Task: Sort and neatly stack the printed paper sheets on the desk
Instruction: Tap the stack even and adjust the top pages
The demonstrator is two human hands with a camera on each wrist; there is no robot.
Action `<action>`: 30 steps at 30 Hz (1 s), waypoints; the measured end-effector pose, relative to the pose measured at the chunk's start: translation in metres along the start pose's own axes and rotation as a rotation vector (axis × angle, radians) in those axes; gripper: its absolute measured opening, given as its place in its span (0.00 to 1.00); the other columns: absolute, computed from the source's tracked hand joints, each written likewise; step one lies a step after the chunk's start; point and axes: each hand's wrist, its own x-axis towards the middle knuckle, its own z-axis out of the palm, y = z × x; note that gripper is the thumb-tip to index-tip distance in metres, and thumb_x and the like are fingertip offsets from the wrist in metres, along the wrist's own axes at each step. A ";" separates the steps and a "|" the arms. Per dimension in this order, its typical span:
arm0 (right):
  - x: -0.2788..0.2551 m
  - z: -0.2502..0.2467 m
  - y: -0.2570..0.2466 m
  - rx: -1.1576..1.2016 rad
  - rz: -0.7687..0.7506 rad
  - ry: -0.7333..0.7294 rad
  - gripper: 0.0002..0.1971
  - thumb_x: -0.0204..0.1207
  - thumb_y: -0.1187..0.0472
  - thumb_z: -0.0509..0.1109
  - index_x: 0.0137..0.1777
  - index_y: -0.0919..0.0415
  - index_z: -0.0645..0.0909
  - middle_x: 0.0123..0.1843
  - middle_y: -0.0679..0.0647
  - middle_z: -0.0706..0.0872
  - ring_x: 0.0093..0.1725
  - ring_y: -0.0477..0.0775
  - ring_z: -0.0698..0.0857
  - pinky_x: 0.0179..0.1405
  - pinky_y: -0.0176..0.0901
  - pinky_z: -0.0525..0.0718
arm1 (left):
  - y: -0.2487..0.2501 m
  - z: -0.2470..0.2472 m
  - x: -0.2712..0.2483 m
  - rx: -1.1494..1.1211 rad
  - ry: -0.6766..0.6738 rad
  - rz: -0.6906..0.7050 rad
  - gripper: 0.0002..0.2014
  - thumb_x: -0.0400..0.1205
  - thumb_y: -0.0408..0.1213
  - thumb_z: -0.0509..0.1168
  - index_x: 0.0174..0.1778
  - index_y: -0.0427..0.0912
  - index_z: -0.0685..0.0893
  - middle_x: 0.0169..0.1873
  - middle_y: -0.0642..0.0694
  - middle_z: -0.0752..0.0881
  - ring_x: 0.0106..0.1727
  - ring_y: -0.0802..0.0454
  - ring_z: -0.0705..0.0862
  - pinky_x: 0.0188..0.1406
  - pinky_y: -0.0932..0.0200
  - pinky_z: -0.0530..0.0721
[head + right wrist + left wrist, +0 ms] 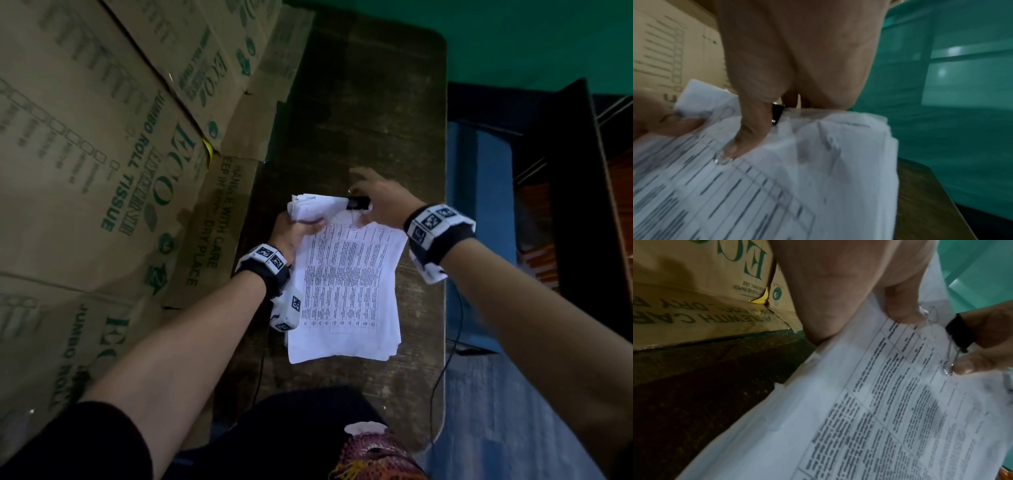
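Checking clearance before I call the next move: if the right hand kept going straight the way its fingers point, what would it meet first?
Nothing new: the right hand already pinches the black binder clip on the stack of printed sheets. Further on, likely the left hand.

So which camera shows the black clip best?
The left wrist view: the black binder clip shows sharply, wire handle pinched by the right hand. The head view shows it small; the right wrist view shows only a blurred sliver behind the thumb.
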 end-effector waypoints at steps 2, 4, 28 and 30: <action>0.005 -0.008 -0.005 0.010 0.026 -0.081 0.29 0.65 0.60 0.81 0.67 0.55 0.78 0.73 0.51 0.76 0.62 0.53 0.81 0.65 0.53 0.80 | 0.005 0.001 -0.005 -0.041 -0.004 -0.004 0.27 0.59 0.32 0.81 0.55 0.33 0.86 0.54 0.31 0.88 0.57 0.32 0.86 0.59 0.31 0.83; 0.005 -0.012 -0.010 -0.033 0.053 -0.165 0.20 0.67 0.59 0.80 0.59 0.57 0.82 0.55 0.53 0.86 0.52 0.53 0.84 0.55 0.49 0.84 | 0.006 0.001 -0.008 -0.045 -0.008 -0.006 0.26 0.61 0.29 0.79 0.55 0.30 0.85 0.52 0.30 0.88 0.55 0.32 0.87 0.57 0.31 0.84; -0.008 -0.030 -0.001 0.261 0.056 -0.099 0.10 0.63 0.56 0.82 0.38 0.46 0.83 0.37 0.43 0.86 0.40 0.43 0.83 0.43 0.40 0.79 | -0.048 -0.025 -0.040 0.428 -0.123 -0.154 0.31 0.63 0.38 0.83 0.61 0.39 0.81 0.57 0.50 0.84 0.59 0.50 0.83 0.63 0.54 0.78; -0.007 -0.015 0.019 0.211 0.179 0.062 0.15 0.64 0.48 0.81 0.49 0.46 0.84 0.48 0.44 0.88 0.50 0.50 0.85 0.56 0.54 0.83 | -0.056 -0.021 -0.034 0.374 -0.055 -0.137 0.30 0.62 0.36 0.83 0.59 0.36 0.83 0.56 0.44 0.87 0.60 0.46 0.84 0.64 0.50 0.81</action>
